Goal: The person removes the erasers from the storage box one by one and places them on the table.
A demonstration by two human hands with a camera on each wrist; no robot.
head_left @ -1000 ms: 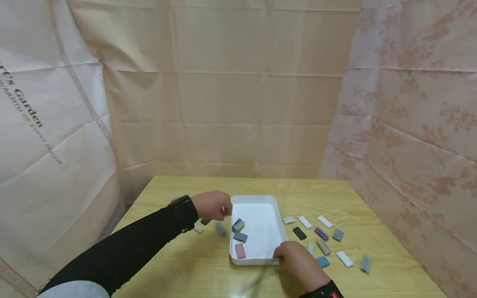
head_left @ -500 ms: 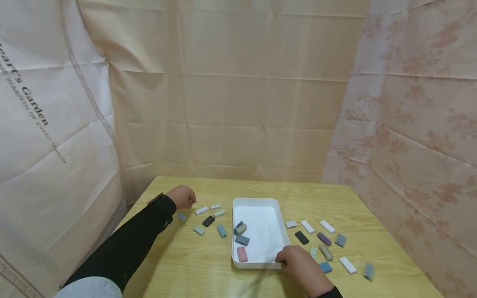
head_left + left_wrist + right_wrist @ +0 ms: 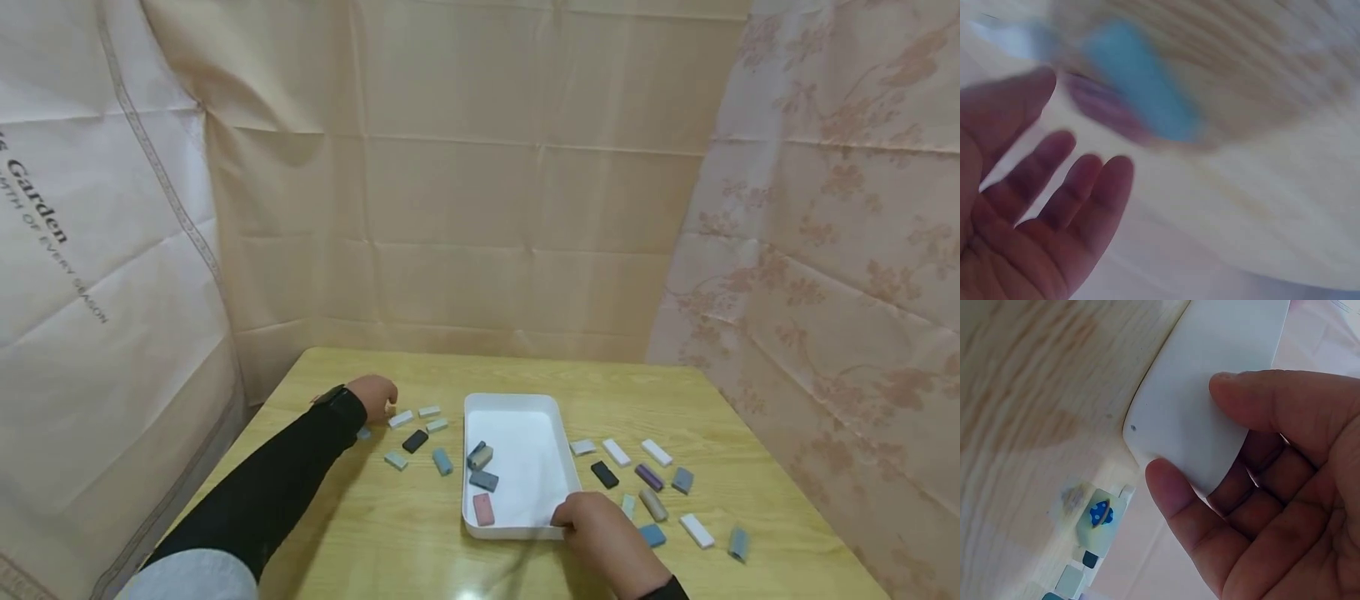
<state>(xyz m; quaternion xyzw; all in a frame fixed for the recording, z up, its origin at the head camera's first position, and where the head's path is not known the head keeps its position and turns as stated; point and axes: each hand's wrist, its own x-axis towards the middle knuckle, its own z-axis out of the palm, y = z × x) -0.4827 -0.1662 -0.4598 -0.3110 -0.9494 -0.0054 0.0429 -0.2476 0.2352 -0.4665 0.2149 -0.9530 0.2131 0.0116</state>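
My left hand [image 3: 377, 397] is over the left side of the table, beside a white block [image 3: 401, 419]. In the left wrist view its thumb and loosely bent fingers stand apart with nothing between them. Just beyond the fingertips are a blue block [image 3: 1141, 78] and a purple block [image 3: 1100, 106], both blurred. My right hand [image 3: 609, 537] grips the near right corner of a white tray [image 3: 471, 417], thumb on one side and fingers on the other. Inside the tray lie a pink block [image 3: 483, 509], a grey-blue block [image 3: 483, 481], a beige block [image 3: 482, 457] and a dark one partly behind it.
Left of the tray are several blocks, among them a black one [image 3: 415, 442] and a blue-grey one [image 3: 442, 462]. More lie to the right, including a purple block [image 3: 649, 477] and a blue block [image 3: 652, 535]. Cloth hangs behind the table [image 3: 360, 533] and at both sides.
My left hand has moved from the tray's left edge out to the left over the loose blocks, uncovering some of them. My right hand has kept its grip on the tray corner.
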